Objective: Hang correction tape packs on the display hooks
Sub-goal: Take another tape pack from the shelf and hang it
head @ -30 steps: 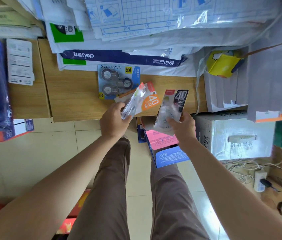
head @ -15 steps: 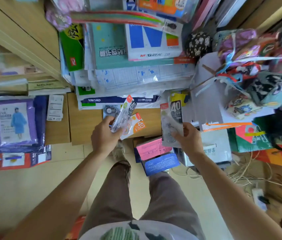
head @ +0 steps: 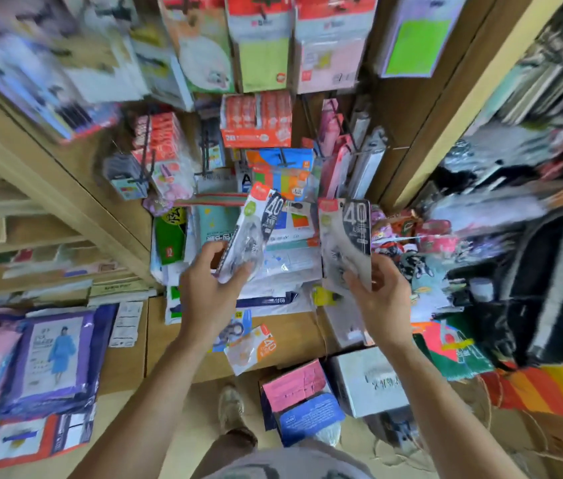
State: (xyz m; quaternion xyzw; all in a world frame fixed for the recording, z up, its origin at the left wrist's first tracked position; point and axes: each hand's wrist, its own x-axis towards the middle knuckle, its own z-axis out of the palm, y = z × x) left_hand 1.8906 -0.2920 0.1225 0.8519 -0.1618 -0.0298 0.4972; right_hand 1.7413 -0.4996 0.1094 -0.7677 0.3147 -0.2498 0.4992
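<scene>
Left grip (head: pixel 211 299) pinches one correction tape pack (head: pixel 256 233), right grip (head: pixel 385 299) holds a second pack (head: pixel 345 240), both up in front of the packed display hooks (head: pixel 345 131), and a third pack (head: pixel 252 349) lies on the bench (head: pixel 294 335) below.

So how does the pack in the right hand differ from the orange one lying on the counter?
The right hand holds the dark pack up, nearly upright, while the orange pack lies flat on the wooden counter, untouched. The dark pack's 40 sits on a black panel, and the orange pack's 40 sits on an orange one. Both are clear packs with a red top corner and a big 40.
</scene>
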